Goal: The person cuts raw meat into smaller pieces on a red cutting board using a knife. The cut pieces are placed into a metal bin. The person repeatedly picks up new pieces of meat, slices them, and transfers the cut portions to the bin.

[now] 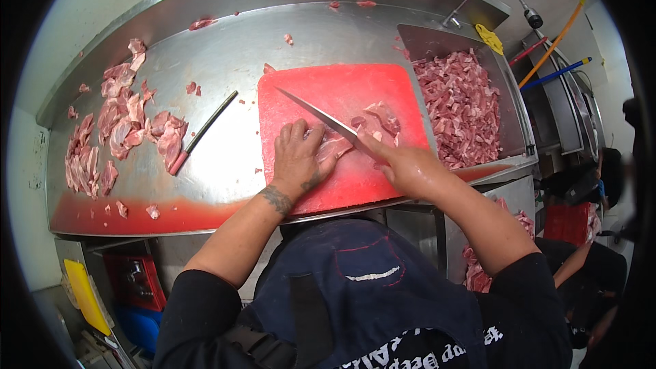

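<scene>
Two hands work on one red board point(321, 92): the left hand point(298, 156) presses flat, fingers spread, on a meat piece point(333, 147); the right hand point(404, 167) is clenched around one knife point(321, 117). One sharpening steel point(203, 130) lies left; cut meat fills one bin point(462, 106).

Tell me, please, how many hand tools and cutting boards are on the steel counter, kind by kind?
Knife, held in the right hand: 1
Sharpening steel with red handle: 1
Red cutting board, under the left hand: 1
Total: 3

Raw meat point(335, 147) (pink) flat on red board point(321, 96).
</scene>
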Available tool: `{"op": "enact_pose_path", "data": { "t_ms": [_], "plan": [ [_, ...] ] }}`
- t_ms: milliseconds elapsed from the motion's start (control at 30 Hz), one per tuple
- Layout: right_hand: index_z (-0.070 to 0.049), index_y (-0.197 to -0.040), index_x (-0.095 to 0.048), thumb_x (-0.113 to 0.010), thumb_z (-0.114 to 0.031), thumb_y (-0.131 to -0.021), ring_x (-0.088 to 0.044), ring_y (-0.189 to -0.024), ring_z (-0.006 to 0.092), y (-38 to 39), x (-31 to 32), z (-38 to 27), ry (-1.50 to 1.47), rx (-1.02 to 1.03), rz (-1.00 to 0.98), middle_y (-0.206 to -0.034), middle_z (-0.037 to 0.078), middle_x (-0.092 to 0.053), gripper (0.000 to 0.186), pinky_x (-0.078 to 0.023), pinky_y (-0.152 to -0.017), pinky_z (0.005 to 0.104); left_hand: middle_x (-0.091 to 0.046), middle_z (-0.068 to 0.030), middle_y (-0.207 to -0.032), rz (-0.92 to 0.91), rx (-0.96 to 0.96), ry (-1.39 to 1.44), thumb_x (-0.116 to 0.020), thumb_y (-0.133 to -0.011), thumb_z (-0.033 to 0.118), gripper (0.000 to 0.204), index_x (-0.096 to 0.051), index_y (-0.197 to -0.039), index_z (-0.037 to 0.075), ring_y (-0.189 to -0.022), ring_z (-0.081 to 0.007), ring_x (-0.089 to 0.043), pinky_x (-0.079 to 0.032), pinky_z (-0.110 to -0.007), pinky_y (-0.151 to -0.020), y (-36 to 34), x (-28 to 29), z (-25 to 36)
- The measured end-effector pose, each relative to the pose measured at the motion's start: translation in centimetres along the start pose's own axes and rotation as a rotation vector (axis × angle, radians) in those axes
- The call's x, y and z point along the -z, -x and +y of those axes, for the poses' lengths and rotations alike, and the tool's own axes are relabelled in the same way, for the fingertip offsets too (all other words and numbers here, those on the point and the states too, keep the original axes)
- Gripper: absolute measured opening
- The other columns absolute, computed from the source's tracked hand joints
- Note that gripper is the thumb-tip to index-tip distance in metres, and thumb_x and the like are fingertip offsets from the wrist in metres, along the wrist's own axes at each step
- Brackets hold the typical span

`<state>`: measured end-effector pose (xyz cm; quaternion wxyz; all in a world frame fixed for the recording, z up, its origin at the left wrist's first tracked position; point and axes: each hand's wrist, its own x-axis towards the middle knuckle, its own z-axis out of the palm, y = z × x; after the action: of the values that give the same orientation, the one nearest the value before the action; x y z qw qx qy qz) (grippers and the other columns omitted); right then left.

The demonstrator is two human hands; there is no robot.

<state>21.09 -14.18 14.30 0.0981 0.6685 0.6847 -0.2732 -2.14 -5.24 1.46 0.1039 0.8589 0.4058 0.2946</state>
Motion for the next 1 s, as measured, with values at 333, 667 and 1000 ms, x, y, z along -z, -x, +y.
{"op": "enact_pose_path", "data": {
  "t_ms": [333,667,1000],
  "plan": [
    [-0.026,-0.172,-0.03,-0.058,-0.012,-0.101,-0.072,-0.099,0.0481,7.4,-1.5,2.3,-0.009,-0.065,-0.089,-0.118,0.028,-0.073,0.077,-0.057,-0.087,0.0565,-0.06,-0.0143,-0.117,0.002,0.014,0.05,-0.078,-0.08,0.031,0.048,-0.07,-0.123,0.011,-0.112,-0.0377,-0.056,-0.047,-0.052,-0.094,-0.2,-0.5,-0.4],
    [-0.028,-0.171,-0.032,-0.053,-0.015,-0.106,-0.071,-0.102,0.0495,-9.2,-2.9,-1.8,-0.133,0.086,0.062,-0.127,0.031,-0.069,0.07,-0.056,-0.089,0.056,-0.059,-0.0152,-0.115,0.028,-0.008,0.097,-0.08,-0.082,0.031,0.048,-0.068,-0.123,0.009,-0.107,-0.0387,-0.057,-0.048,-0.051,-0.095,-0.3,-0.7,-0.5],
    [-0.028,-0.172,-0.028,-0.06,-0.011,-0.1,-0.072,-0.1,0.048,1.6,-0.6,-0.4,0.038,0.029,-0.07,-0.119,0.028,-0.073,0.08,-0.057,-0.088,0.056,-0.057,-0.0182,-0.115,0.048,0.143,0.043,-0.078,-0.078,0.031,0.049,-0.069,-0.122,0.009,-0.109,-0.0394,-0.056,-0.046,-0.053,-0.095,0.6,-0.1,0.0]
  ]
}}
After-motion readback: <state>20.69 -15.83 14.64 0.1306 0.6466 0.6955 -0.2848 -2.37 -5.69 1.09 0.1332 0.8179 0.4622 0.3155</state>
